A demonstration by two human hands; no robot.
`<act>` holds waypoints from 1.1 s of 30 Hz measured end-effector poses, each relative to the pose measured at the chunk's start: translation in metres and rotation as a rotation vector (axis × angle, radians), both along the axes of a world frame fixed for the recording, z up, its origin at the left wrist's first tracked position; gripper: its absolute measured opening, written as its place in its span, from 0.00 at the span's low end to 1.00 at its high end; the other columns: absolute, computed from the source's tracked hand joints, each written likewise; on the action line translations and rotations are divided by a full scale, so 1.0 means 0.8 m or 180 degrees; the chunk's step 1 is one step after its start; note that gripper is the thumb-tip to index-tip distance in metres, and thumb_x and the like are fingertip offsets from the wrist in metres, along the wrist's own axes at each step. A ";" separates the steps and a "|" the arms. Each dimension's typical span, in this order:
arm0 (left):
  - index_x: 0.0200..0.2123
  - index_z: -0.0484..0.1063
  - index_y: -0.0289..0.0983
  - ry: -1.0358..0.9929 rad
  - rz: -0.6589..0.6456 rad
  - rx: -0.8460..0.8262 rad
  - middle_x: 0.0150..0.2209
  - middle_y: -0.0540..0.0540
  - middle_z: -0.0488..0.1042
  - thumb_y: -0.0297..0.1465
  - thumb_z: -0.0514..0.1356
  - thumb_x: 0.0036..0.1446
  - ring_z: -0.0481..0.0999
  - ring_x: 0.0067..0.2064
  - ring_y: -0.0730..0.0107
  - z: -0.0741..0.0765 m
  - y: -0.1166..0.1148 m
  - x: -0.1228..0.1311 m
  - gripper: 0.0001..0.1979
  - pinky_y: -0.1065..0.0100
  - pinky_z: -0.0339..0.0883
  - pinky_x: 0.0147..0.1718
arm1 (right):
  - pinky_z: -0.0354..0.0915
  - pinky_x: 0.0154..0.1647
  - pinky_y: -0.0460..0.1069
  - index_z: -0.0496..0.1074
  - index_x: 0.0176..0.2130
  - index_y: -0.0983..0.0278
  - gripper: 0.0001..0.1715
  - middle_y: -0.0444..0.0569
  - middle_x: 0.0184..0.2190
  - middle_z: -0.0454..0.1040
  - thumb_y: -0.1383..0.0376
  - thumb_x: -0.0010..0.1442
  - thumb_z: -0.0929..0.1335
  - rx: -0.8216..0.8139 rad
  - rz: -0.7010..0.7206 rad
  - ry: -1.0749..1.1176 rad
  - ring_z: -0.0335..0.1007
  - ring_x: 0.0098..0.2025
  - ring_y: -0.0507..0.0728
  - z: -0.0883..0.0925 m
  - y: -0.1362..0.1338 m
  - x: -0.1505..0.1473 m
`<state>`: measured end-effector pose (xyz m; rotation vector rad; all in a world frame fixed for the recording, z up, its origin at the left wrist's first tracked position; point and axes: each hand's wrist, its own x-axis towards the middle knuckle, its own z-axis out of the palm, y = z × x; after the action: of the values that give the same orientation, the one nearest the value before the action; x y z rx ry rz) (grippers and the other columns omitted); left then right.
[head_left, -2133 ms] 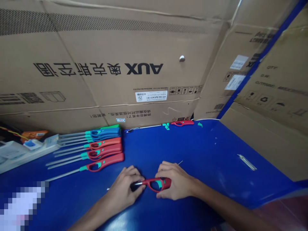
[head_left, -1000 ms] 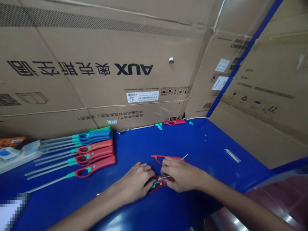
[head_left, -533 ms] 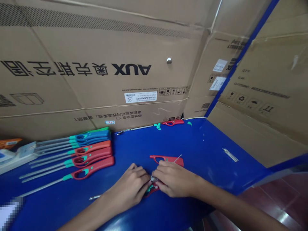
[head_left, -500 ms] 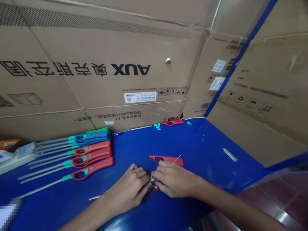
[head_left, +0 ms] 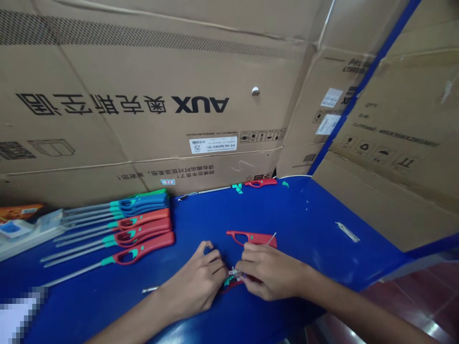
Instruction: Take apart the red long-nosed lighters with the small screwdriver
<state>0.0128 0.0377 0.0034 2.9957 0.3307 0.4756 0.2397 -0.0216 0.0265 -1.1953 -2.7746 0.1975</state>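
Observation:
My left hand [head_left: 204, 279] is closed around the near end of an opened red gas lighter [head_left: 234, 287], low over the blue table. White and teal inner parts [head_left: 234, 274] show between my two hands. My right hand [head_left: 270, 271] has its fingers pinched together at those parts; what exactly sits between the fingertips is hidden. A thin metal rod [head_left: 273, 237] sticks up behind its knuckles. Just beyond lies a loose red handle shell [head_left: 260, 238], partly covered by the right hand. A metal tube end [head_left: 149, 289] pokes out beside my left forearm.
Several assembled lighters [head_left: 143, 246] with red, blue and green handles lie in a row at left. Another lighter handle [head_left: 261, 183], separated from its rod [head_left: 215, 189], lies along the cardboard wall [head_left: 143, 62]. A small clear packet [head_left: 347, 232] rests at right.
The view has shifted slightly, so the scene sits a little further right. My fingertips have drawn slightly apart, and more of the white and teal parts shows.

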 end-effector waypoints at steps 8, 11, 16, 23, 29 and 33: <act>0.39 0.72 0.38 -0.0484 0.0158 -0.0345 0.34 0.50 0.76 0.27 0.51 0.66 0.72 0.39 0.66 0.012 0.007 -0.021 0.10 0.59 0.56 0.49 | 0.65 0.40 0.51 0.74 0.45 0.64 0.15 0.51 0.33 0.73 0.66 0.65 0.61 0.0086 -0.1406 0.0574 0.67 0.38 0.57 0.008 -0.024 0.109; 0.42 0.72 0.41 -0.0230 0.0300 -0.0414 0.38 0.50 0.77 0.28 0.52 0.66 0.73 0.42 0.66 0.005 0.005 -0.025 0.10 0.59 0.56 0.52 | 0.67 0.44 0.55 0.75 0.45 0.65 0.18 0.56 0.38 0.74 0.61 0.65 0.61 0.0375 -0.2346 0.0529 0.71 0.41 0.60 -0.017 -0.049 0.167; 0.46 0.72 0.43 0.0107 0.0336 -0.0498 0.41 0.49 0.77 0.29 0.53 0.65 0.74 0.44 0.64 -0.010 0.008 -0.035 0.11 0.59 0.58 0.52 | 0.70 0.42 0.57 0.76 0.41 0.63 0.21 0.56 0.37 0.78 0.53 0.58 0.63 0.0659 -0.3695 0.0499 0.76 0.39 0.64 -0.062 -0.091 0.251; 0.47 0.71 0.44 0.0179 0.0226 -0.0422 0.40 0.49 0.77 0.27 0.53 0.64 0.75 0.43 0.64 -0.011 0.009 -0.033 0.12 0.60 0.61 0.51 | 0.69 0.43 0.57 0.77 0.34 0.64 0.29 0.58 0.36 0.78 0.45 0.58 0.60 0.0979 -0.4098 0.0588 0.75 0.39 0.66 -0.070 -0.097 0.278; 0.52 0.69 0.46 0.0158 0.0318 -0.0341 0.44 0.50 0.78 0.30 0.55 0.64 0.76 0.46 0.65 -0.016 0.006 -0.038 0.14 0.61 0.63 0.53 | 0.68 0.39 0.56 0.76 0.35 0.66 0.38 0.59 0.35 0.77 0.39 0.58 0.57 0.1297 -0.4241 0.0690 0.75 0.35 0.64 -0.072 -0.089 0.279; 0.51 0.71 0.44 0.0217 0.0523 -0.0345 0.44 0.48 0.79 0.35 0.57 0.62 0.76 0.48 0.61 -0.009 0.000 -0.045 0.14 0.57 0.66 0.52 | 0.68 0.38 0.57 0.76 0.33 0.64 0.39 0.59 0.34 0.77 0.36 0.55 0.58 0.1337 -0.4211 0.0652 0.75 0.36 0.66 -0.067 -0.096 0.287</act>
<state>-0.0234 0.0375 -0.0041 2.8970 0.5919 0.3568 0.4689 -0.0988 -0.0275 -2.2942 -1.2723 -0.3399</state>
